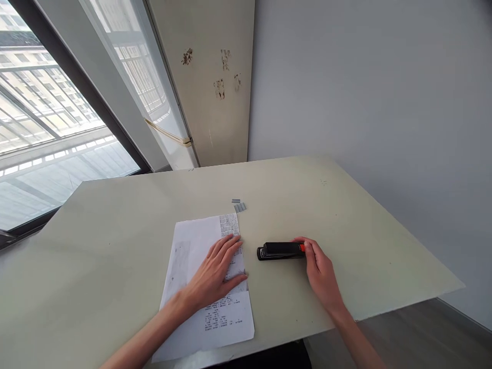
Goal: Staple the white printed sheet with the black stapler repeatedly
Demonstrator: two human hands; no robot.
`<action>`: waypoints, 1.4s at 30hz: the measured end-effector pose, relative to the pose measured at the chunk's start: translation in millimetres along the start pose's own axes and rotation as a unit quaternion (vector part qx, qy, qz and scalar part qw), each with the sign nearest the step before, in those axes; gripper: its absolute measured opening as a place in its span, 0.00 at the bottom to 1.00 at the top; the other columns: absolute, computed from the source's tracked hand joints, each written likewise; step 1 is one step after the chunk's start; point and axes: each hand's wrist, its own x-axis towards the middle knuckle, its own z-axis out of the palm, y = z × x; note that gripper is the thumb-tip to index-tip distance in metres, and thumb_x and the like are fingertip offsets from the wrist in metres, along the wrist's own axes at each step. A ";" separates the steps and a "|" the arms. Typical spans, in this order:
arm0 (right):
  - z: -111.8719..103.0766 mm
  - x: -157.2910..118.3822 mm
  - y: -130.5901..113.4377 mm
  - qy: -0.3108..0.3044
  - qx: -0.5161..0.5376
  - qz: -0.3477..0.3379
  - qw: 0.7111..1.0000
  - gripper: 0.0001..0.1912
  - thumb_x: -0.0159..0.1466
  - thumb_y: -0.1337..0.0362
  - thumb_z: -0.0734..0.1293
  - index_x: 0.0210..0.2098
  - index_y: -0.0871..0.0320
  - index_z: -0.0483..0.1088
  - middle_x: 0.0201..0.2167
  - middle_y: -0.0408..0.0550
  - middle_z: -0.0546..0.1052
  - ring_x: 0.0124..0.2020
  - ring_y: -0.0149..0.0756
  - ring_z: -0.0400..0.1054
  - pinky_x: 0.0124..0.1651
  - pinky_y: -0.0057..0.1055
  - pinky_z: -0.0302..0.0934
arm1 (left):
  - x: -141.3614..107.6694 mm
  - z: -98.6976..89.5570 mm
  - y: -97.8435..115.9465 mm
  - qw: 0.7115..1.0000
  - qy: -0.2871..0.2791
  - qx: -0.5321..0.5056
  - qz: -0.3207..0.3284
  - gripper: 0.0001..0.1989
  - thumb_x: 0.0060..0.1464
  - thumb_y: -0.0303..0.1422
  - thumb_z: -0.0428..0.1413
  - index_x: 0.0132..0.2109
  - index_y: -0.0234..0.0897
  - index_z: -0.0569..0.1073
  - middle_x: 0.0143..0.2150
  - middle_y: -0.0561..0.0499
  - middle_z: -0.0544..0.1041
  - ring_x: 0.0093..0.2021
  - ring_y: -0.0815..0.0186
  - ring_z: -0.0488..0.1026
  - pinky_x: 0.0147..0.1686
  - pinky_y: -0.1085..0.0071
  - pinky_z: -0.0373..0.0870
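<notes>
My left hand (219, 271) lies flat on a stack of printed paper sheets (226, 320), fingers stretched toward its right edge. The sheets rest on the table, a little left of its middle. To their right is a black stapler (282, 249) with a red part at its back end. My right hand (317, 266) grips that back end between thumb and fingers. The stapler's front points left at the paper, with a gap between them. Just beyond the top right corner of the sheets lie small grey staple strips (240, 207).
The pale table (369, 246) reaches toward a grey wall (369, 92) at the right. At the far side stands a stained beige cabinet (215, 102). A window (49, 113) with a dark frame is at the left. The table's near edge is close to me.
</notes>
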 end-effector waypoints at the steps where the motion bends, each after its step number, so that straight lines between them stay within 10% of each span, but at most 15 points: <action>1: 0.3 1.2 -0.8 -0.005 0.004 0.000 1.000 0.27 0.76 0.41 0.54 0.53 0.51 0.75 0.56 0.52 0.80 0.57 0.46 0.73 0.62 0.43 0.64 | -1.2 -2.4 -1.2 1.000 0.001 0.004 -0.003 0.38 0.68 0.46 0.59 0.76 0.47 0.52 0.75 0.40 0.63 0.75 0.46 0.58 0.69 0.43 0.66; 24: 5.6 -0.8 -5.1 -0.013 0.015 -0.005 1.000 0.26 0.76 0.42 0.53 0.53 0.51 0.74 0.57 0.52 0.79 0.58 0.46 0.72 0.62 0.43 0.65 | 56.6 18.9 14.9 0.996 0.067 -0.057 0.033 0.12 0.64 0.41 0.64 0.52 0.45 0.78 0.54 0.45 0.81 0.61 0.50 0.73 0.58 0.48 0.74; 28: 5.4 -3.0 -3.2 -0.053 -0.035 -0.049 0.997 0.27 0.68 0.40 0.67 0.58 0.49 0.72 0.60 0.53 0.76 0.61 0.51 0.70 0.62 0.49 0.65 | 57.6 21.8 14.7 0.996 0.066 -0.057 0.030 0.05 0.67 0.39 0.61 0.46 0.45 0.79 0.51 0.47 0.82 0.58 0.51 0.75 0.55 0.49 0.75; 42: 9.4 -3.6 5.7 -0.050 -0.059 -0.055 0.995 0.23 0.68 0.46 0.70 0.59 0.45 0.69 0.61 0.48 0.75 0.63 0.50 0.66 0.65 0.53 0.63 | 25.7 -17.6 -9.9 0.999 0.014 -0.024 0.042 0.09 0.69 0.42 0.58 0.50 0.45 0.78 0.53 0.47 0.81 0.58 0.54 0.75 0.57 0.54 0.73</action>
